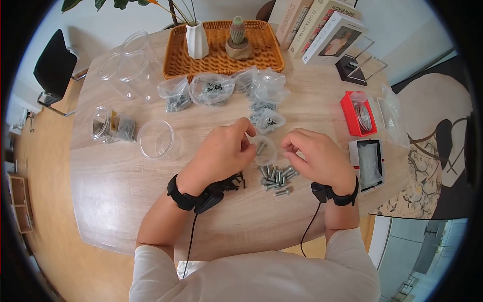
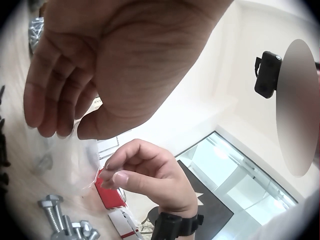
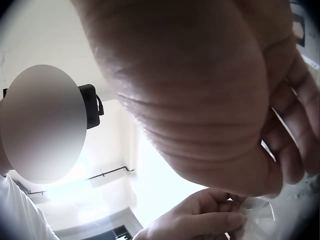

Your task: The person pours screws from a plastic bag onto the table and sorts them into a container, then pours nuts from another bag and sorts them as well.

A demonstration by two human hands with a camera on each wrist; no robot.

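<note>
A small clear plastic bag (image 1: 265, 157) stands mouth-up on the table between the hands, with a bolt (image 1: 261, 148) showing in it. My left hand (image 1: 227, 151) pinches its rim on the left between thumb and fingers. From the other side, my right hand (image 1: 318, 155) holds the bag's edge with bent fingers and thumb; in the left wrist view those fingertips meet the film. Loose silver hex bolts (image 1: 274, 176) lie in a heap just below the bag. Dark screws (image 1: 234, 182) are partly hidden behind the left wrist.
Bags of fasteners (image 1: 213, 90) line the far side, before a wicker tray (image 1: 176, 68). Clear jars (image 1: 157, 140) stand to the left. On the right are a red basket (image 1: 358, 121), a white box (image 1: 370, 166) and books (image 1: 322, 38). Cables hang from both wrists.
</note>
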